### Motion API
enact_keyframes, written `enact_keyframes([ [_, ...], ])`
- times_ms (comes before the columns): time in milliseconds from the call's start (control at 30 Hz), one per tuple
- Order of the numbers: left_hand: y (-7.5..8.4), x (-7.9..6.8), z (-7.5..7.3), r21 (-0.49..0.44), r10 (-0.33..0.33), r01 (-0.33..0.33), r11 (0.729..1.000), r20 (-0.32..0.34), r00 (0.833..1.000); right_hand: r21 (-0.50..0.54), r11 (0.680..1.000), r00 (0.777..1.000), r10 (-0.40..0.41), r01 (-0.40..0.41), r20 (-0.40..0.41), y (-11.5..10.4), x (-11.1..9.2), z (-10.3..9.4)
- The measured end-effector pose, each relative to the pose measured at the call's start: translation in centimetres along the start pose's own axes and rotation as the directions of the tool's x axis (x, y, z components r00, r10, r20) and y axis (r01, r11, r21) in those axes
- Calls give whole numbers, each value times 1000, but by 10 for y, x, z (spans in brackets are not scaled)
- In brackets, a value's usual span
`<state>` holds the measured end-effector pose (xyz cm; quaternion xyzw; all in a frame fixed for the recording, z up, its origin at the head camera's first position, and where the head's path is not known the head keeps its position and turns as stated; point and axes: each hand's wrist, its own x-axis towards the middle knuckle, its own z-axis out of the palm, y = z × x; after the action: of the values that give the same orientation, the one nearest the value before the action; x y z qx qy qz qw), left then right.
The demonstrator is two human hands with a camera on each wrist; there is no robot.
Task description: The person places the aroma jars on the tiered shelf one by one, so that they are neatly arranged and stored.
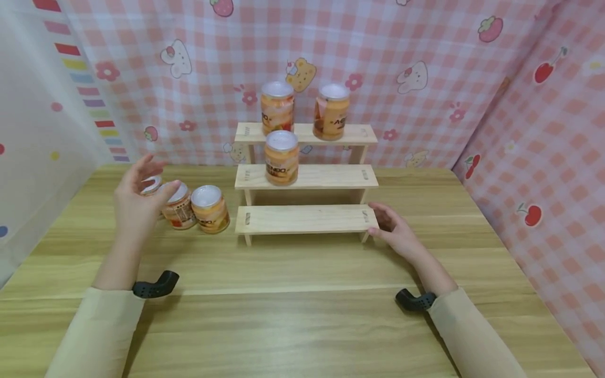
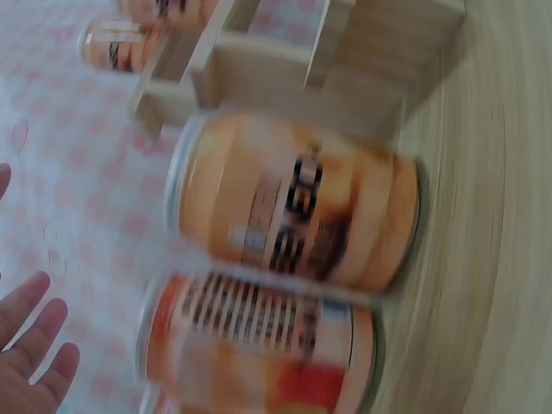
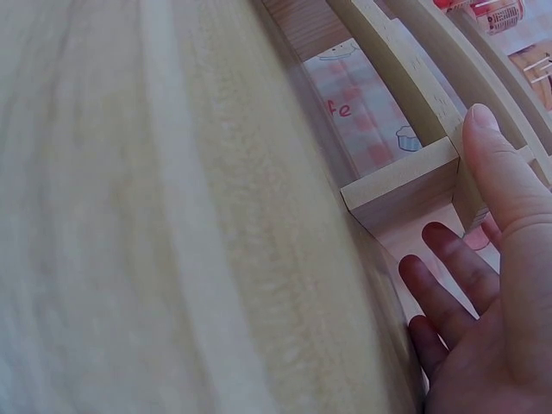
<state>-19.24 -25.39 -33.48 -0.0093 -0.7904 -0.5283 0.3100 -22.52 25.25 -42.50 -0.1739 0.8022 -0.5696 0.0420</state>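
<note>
My left hand [image 1: 139, 199] is over the left cans with thumb and fingers apart, holding nothing. Below it three orange cans stand in a row: the rightmost can [image 1: 210, 210], a middle can [image 1: 179, 212], and a leftmost can [image 1: 152, 185] partly hidden by the hand. In the left wrist view, the fingers [image 2: 39, 345] are apart from the nearest can [image 2: 293, 203]. My right hand [image 1: 396, 231] holds the right end of the lowest step of a three-step wooden shelf [image 1: 307, 219], thumb at its front corner and index finger at its back corner.
Two cans stand on the top step, a left can [image 1: 278, 110] and a right can [image 1: 332, 113]. Another can [image 1: 282, 158] stands left of centre on the middle step. A pink checked curtain [image 1: 307, 31] hangs behind the wooden table [image 1: 283, 325], with a similar one at right.
</note>
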Motion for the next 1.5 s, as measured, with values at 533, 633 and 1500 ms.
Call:
enact_keyframes([
  [533, -53, 10, -46, 38, -221, 225, 974, -85, 972, 5, 1000, 1000, 0, 0, -4, 0, 0, 0],
  [633, -61, 10, -52, 68, -266, 267, 961, -25, 964, 10, 1000, 1000, -2, 2, -2, -1, 0, 0],
  [1500, -113, 2, -56, 14, -281, 288, 958, 267, 922, 17, 1000, 1000, -23, 23, -9, 3, 1, 1],
])
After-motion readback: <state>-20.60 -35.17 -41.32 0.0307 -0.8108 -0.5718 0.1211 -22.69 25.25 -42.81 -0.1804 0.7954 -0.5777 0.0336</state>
